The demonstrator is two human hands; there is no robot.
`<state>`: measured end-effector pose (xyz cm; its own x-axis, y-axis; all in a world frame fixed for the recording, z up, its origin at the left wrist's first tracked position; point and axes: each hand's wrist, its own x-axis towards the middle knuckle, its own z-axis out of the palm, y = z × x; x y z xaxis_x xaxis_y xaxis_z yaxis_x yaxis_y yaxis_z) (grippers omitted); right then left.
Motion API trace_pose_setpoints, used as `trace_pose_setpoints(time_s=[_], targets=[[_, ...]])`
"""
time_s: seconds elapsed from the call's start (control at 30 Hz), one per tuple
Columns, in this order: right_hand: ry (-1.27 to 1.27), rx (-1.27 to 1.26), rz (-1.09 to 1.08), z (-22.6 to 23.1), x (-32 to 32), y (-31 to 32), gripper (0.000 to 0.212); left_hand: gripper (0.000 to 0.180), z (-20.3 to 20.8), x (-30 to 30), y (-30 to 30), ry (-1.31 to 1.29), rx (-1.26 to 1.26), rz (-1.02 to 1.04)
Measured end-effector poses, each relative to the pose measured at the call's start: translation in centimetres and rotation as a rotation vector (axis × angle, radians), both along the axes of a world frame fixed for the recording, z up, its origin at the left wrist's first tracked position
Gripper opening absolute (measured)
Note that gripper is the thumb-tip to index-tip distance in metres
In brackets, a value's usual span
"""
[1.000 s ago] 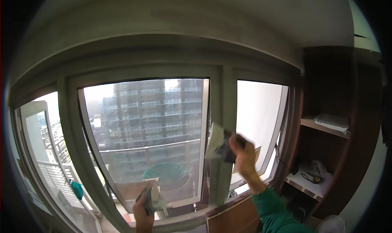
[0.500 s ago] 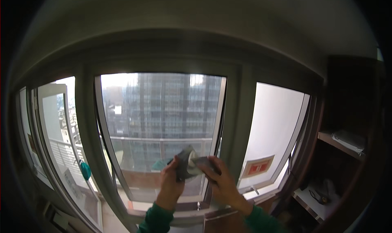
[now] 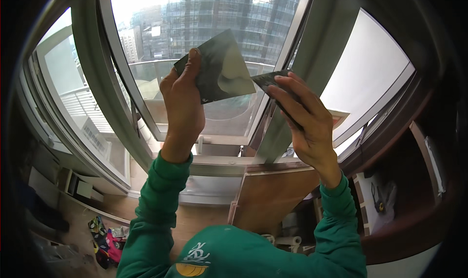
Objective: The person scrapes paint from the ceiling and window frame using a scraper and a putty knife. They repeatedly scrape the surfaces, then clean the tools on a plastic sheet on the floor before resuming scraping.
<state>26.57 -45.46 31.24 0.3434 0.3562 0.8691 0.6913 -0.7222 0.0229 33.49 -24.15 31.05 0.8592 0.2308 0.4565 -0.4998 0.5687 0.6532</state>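
My left hand (image 3: 183, 100) is raised in front of the window, its thumb and fingers closed on the left corner of a square picture card (image 3: 222, 71). Its face is dark grey with a pale curved shape. To the right, my right hand (image 3: 312, 124) grips a dark flat card (image 3: 267, 79), tilted so that I see it nearly edge-on. The two cards come very close at the square one's right corner; whether they touch I cannot tell. Green sleeves cover both forearms.
Ahead stands a tilted window (image 3: 195, 29) with a grey frame (image 3: 336, 39). Below it leans a brown wooden board (image 3: 273, 197). A shelf with a dark cable (image 3: 378, 200) is at the right. Colourful cloth items (image 3: 113, 246) lie on the floor at lower left.
The view has tilted down, showing floor and sleeves. My hands appear higher and farther apart, each with its own card; the left card's face has come into clear sight.
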Motion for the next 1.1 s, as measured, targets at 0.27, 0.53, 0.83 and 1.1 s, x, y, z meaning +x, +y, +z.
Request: trace_pose_setpoints(time_s=[0.27, 0.53, 0.83, 1.1], targets=[[-0.063, -0.221, -0.081, 0.0, 0.6, 3.2, 0.053, 0.029, -0.5, -1.3, -1.5, -0.144, 0.269, 0.385], [-0.047, -0.330, -0.295, 1.5, -1.0, -0.9, 0.053, 0.033, -0.4, -2.5, 4.0, -0.209, -0.086, 0.314], [-0.601, -0.019, -0.584, 32.6, -1.2, -5.8, 0.032, 0.031, -11.5, -0.6, 5.6, 0.136, -0.017, 0.054], [-0.886, -0.039, -0.715, 30.7, 3.6, -7.0, 0.038, 0.026, -14.7, 0.1, 5.6, 0.231, -0.016, 0.008]])
